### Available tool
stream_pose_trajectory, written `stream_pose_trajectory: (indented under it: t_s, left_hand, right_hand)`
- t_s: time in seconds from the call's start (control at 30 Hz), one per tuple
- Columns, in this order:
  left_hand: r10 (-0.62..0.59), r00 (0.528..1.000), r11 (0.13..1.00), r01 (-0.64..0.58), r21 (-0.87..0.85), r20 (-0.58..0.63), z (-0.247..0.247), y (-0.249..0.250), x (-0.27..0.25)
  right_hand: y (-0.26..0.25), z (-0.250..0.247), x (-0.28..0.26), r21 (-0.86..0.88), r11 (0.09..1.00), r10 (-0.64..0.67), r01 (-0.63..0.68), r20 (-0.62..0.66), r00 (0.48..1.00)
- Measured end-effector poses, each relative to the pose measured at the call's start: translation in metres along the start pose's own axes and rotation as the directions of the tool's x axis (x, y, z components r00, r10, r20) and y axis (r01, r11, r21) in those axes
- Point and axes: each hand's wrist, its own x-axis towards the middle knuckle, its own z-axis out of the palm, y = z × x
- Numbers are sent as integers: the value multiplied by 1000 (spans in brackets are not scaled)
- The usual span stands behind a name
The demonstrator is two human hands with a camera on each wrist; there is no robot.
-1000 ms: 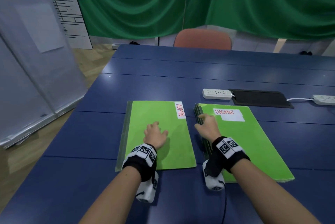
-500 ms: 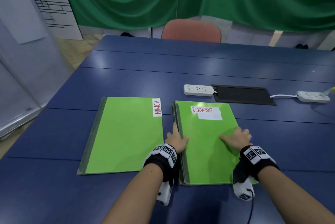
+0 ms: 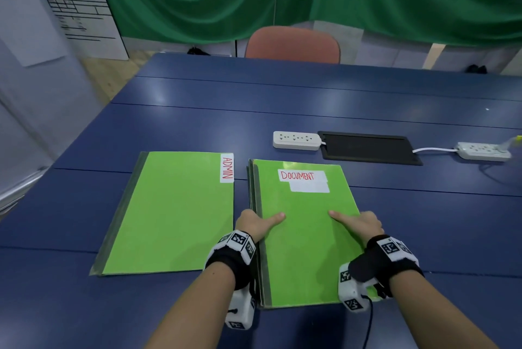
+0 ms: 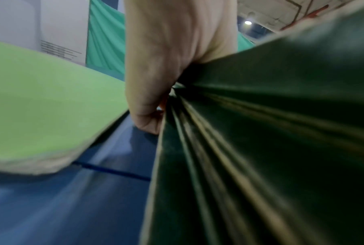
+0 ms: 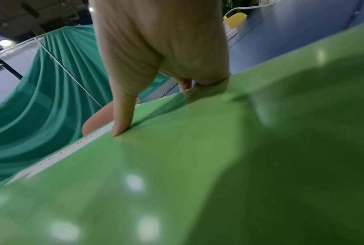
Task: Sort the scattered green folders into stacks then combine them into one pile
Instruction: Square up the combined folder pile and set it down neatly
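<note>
Two green folder stacks lie side by side on the blue table (image 3: 310,94). The left one is labelled ADMIN (image 3: 169,213) and nothing touches it. The right one, labelled DOCUMENT (image 3: 305,252), holds several folders. My left hand (image 3: 254,225) grips its spine side with the thumb on the cover. In the left wrist view the fingers (image 4: 147,119) curl down against the dark spines (image 4: 239,149). My right hand (image 3: 360,225) grips the opposite edge. Its thumb (image 5: 122,116) presses on the cover (image 5: 197,165) and its fingers wrap over the edge.
Behind the folders lie a white power strip (image 3: 296,140), a black mat (image 3: 370,148) and a second power strip (image 3: 483,151) with a cable. A reddish chair (image 3: 292,45) stands at the table's far side. A translucent panel stands left of the table.
My left hand left the ADMIN stack and went to the DOCUMENT stack's spine. My right hand slid across to its right edge. The DOCUMENT stack turned straight, and both thumbs now lie on the cover.
</note>
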Motion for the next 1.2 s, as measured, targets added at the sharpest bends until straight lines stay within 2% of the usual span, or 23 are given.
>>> stream_pose_trajectory:
  t_s: [0.03, 0.1, 0.17, 0.3, 0.4, 0.43, 0.57, 0.63, 0.73, 0.83, 1.07, 1.2]
  left_hand:
    - [4, 1000, 1000, -3, -23, 8, -1, -2, -1]
    - [47, 999, 993, -46, -110, 5, -6, -4, -7]
    - [131, 991, 969, -130, -208, -11, -12, -2, -15]
    - [299, 949, 901, -314, -301, -95, -28, 2, -31]
    - [392, 903, 862, -426, -273, -173, -56, 12, -39]
    - [426, 881, 845, -468, -259, -205, -70, 17, -43]
    - [553, 753, 731, -644, -226, -357, -140, 32, -59]
    - [572, 704, 688, -691, -221, -421, -171, 31, -67]
    - [543, 659, 646, -723, -243, -520, -206, 16, -70]
    - [492, 665, 623, -720, -306, -562, -232, -5, -68]
    - [456, 690, 623, -699, -351, -563, -265, -46, -50]
    - [408, 749, 670, -634, -385, -523, -260, -77, -27]
  right_hand:
    - [6, 4, 13, 38, 999, 0, 0, 10, 1000]
    - [1, -1, -2, 89, 996, -37, 32, 54, 998]
    - [-13, -17, -36, 194, 977, -104, 85, 88, 991]
    - [-31, -41, -72, 426, 900, -179, 89, 178, 968]
    - [-54, -50, -88, 548, 808, -298, 219, 59, 953]
    - [-65, -51, -99, 609, 750, -345, 258, 29, 938]
    - [-117, -44, -146, 736, 538, -462, 411, -151, 874]
    - [-141, -34, -165, 761, 446, -511, 470, -215, 832]
    - [-170, -14, -190, 775, 388, -565, 499, -228, 793]
    - [-189, 9, -209, 768, 366, -606, 525, -232, 761]
    - [-206, 57, -226, 749, 349, -629, 563, -258, 734]
    - [-188, 94, -212, 720, 416, -646, 556, -196, 738]
